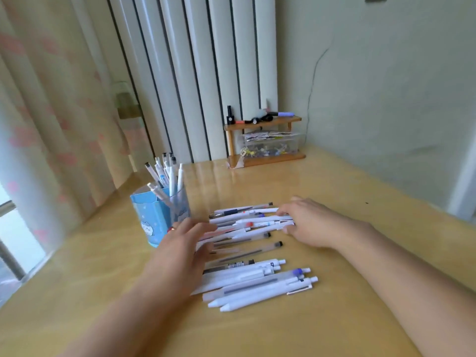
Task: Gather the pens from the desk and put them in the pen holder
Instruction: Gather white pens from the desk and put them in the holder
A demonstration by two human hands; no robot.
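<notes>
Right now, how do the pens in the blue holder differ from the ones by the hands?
The pens in the holder stand upright and leaning, few in number; the pens on the desk lie flat in a long row, many more. The first sit inside the blue pen holder; the second rest on bare wood. Both are mostly white.

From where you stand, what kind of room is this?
Probably a home study corner or bedroom desk. A wooden desk holds a row of pens and a blue pen holder, with a small stationery shelf by the wall and curtains at a window.
</notes>
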